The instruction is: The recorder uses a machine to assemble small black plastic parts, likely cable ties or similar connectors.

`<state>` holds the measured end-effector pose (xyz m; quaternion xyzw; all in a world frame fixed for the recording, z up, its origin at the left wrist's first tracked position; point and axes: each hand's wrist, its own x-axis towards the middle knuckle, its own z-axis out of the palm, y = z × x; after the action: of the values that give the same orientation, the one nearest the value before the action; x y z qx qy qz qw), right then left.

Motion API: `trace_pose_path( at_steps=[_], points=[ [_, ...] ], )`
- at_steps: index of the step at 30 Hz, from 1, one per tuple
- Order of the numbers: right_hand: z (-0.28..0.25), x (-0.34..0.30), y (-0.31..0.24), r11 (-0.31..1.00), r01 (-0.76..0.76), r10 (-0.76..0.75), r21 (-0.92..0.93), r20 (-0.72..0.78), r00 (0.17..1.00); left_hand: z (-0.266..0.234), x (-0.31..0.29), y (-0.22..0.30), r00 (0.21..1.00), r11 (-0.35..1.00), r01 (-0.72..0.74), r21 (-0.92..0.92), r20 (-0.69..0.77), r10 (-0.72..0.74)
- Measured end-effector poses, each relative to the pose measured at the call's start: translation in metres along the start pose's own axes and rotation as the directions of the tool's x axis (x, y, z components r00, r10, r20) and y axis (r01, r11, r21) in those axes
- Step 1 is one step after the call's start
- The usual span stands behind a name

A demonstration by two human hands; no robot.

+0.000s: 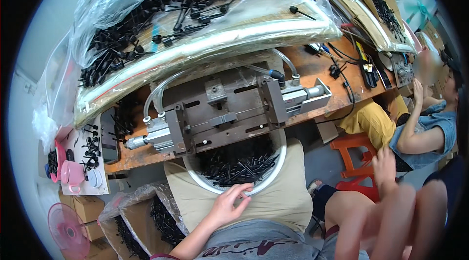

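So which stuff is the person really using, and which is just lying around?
In use:
- left hand on the white basket
- small black parts inside the basket
- metal press jig above the basket
- right hand, blurred, in the air

Lying about:
- pink fan
- pink cup
- orange stool
- cables

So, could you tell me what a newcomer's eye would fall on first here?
Probably the grey metal fixture with clear hoses at the centre of the orange bench. Behind it lies a big clear plastic bag heaped with small black parts. Below it, the left hand rests on the rim of a round white basket of the same parts.
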<state>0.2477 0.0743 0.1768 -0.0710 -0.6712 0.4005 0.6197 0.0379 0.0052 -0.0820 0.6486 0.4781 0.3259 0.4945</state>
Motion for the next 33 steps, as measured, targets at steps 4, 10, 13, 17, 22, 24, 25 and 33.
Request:
trace_pose_path(
  at_steps=[4, 10, 13, 17, 22, 24, 25, 33],
  points=[
    [0.003, -0.005, -0.011, 1.000, 0.005, -0.005, 0.030, 0.012, 1.000, 0.002, 0.004, 0.005, 0.996, 0.999, -0.009, 0.038, 0.090, 0.006],
    [0.008, -0.007, 0.003, 0.993, -0.038, 0.033, 0.112, 0.044, 0.998, -0.002, 0.000, -0.002, 0.995, 0.996, 0.011, 0.086, 0.102, -0.020],
    [0.010, -0.006, 0.006, 0.991, -0.047, 0.041, 0.128, 0.054, 0.998, -0.002, 0.002, -0.001, 0.993, 0.995, -0.014, 0.103, 0.122, 0.001],
    [0.013, -0.002, 0.014, 0.987, -0.068, 0.061, 0.143, 0.054, 0.997, -0.002, 0.005, 0.003, 0.990, 0.996, -0.028, 0.090, 0.140, 0.016],
    [0.017, 0.005, 0.021, 0.983, -0.106, 0.098, 0.150, 0.063, 0.993, -0.002, 0.002, 0.000, 0.990, 0.995, -0.036, 0.090, 0.140, 0.023],
    [0.017, 0.007, 0.022, 0.980, -0.122, 0.113, 0.154, 0.064, 0.992, -0.003, 0.001, -0.001, 0.990, 0.995, -0.048, 0.091, 0.137, 0.035],
    [0.018, 0.010, 0.023, 0.980, -0.133, 0.126, 0.150, 0.059, 0.990, -0.003, 0.002, -0.001, 0.990, 0.994, -0.055, 0.092, 0.133, 0.042],
    [0.017, 0.040, 0.063, 0.940, -0.318, 0.301, -0.127, -0.132, 0.944, -0.004, 0.004, -0.003, 0.991, 0.993, -0.069, 0.097, 0.120, 0.057]
  ],
)
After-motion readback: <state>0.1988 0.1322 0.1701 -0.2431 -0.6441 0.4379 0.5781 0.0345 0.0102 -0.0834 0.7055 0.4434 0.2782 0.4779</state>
